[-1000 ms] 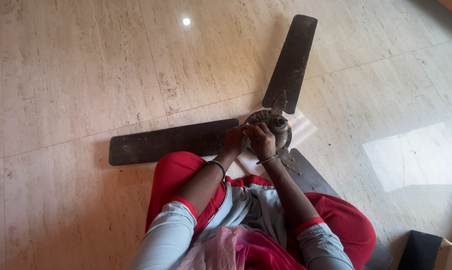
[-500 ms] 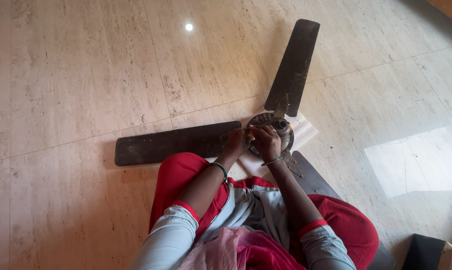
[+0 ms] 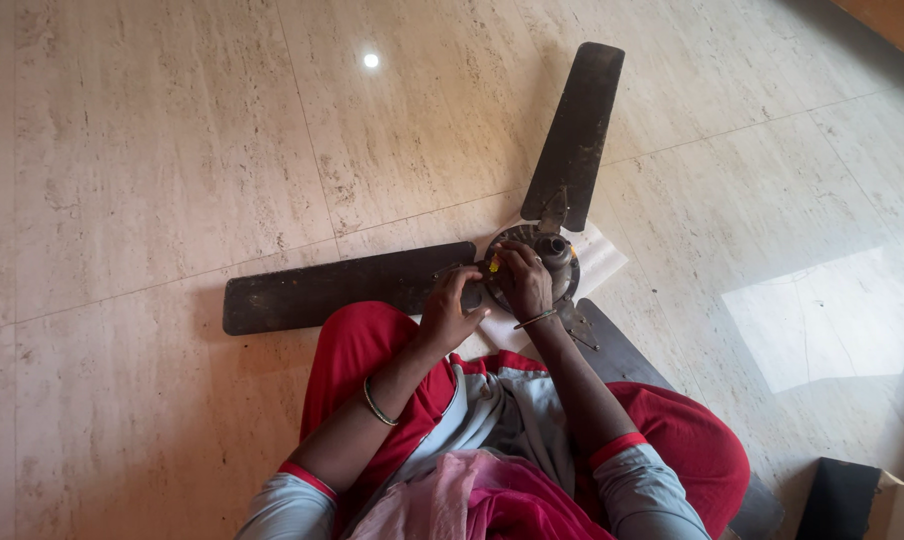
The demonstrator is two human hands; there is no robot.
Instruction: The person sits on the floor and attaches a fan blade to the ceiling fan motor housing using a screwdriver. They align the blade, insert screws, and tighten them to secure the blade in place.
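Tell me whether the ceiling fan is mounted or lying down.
Lying down: the dark three-bladed ceiling fan rests flat on the pale stone floor.

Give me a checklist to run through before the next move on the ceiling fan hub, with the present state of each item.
1. Fan lies flat on the floor, blades spread out: ok.
2. Left hand steadies the fan where the left blade meets the hub: ok.
3. Right hand rests on the hub, holding a small yellow-tipped thing: ok, though what it is cannot be told.
4. Paper lies under the hub: ok.
5. Near blade runs against the right leg and is partly hidden: cannot tell if it is free.
6. Screws or other fasteners on the hub: cannot tell, too small to see.
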